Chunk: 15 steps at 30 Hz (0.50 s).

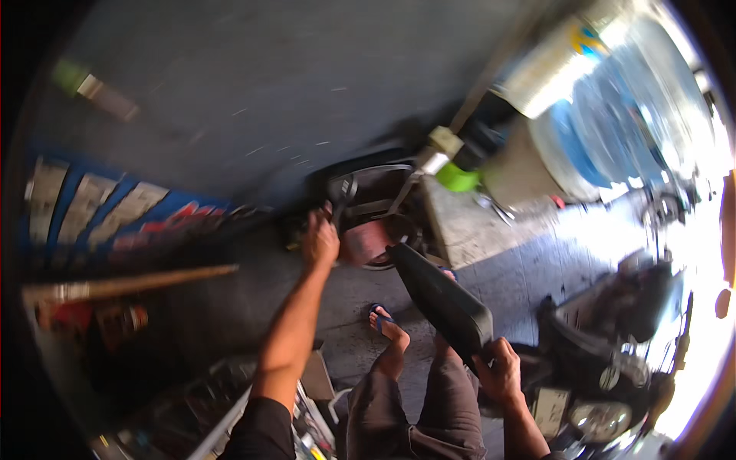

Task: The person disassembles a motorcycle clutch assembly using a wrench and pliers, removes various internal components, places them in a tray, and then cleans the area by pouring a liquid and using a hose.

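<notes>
My right hand (500, 368) grips the wide end of a long black motorcycle seat (445, 303). The seat slants up and to the left in front of my legs, its narrow end near a round dark tub (414, 230). My left hand (320, 241) is stretched forward at the tub's left side, fingers curled. A slim grey tool (345, 198) rises just beyond those fingers, over the tub's edge; motion blur hides its kind and whether I hold it. Inside the tub lies a flat reddish-brown piece (366, 241).
A motorcycle (606, 368) stands at the right. Large clear blue water bottles (613, 115) are at the upper right, beyond a concrete ledge (468, 222). A wooden plank (130, 284) and a blue printed banner (130, 207) are at the left. The dark wall (230, 92) rises ahead.
</notes>
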Each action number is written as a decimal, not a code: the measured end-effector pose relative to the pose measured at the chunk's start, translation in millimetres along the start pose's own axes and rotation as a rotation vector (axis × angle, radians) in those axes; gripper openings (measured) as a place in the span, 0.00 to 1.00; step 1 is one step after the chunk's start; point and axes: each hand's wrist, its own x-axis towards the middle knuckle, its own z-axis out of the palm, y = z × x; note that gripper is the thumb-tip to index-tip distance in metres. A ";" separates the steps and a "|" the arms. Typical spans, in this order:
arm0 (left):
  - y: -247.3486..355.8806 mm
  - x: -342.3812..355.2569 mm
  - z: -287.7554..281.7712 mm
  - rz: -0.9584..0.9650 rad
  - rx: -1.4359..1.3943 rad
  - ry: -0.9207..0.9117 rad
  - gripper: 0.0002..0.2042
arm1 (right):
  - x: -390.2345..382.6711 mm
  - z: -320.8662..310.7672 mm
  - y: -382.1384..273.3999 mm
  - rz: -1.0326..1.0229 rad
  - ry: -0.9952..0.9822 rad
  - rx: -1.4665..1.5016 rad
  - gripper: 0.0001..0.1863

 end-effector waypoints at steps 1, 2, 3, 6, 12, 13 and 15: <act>16.6 13.3 16.5 0.107 -0.017 -0.065 0.16 | -28.5 8.2 -8.2 0.082 0.062 0.038 0.16; 12.7 64.3 26.4 0.197 0.128 -0.063 0.16 | -43.4 18.1 -20.6 0.091 0.100 0.090 0.16; 31.3 110.4 35.0 0.226 0.110 -0.059 0.15 | 5.9 34.3 37.2 0.034 0.328 0.149 0.15; -58.1 192.1 15.3 0.409 0.464 -0.110 0.16 | -79.9 74.2 28.6 0.323 0.295 0.429 0.15; -90.3 195.4 7.1 0.288 0.702 -0.060 0.18 | -181.0 104.0 14.5 0.685 0.377 0.472 0.14; -77.5 195.5 3.0 0.203 0.602 -0.081 0.18 | -200.3 103.9 17.5 0.713 0.387 0.478 0.14; -54.5 184.1 -8.0 0.411 0.792 -0.108 0.16 | -233.7 112.3 17.4 0.770 0.394 0.485 0.14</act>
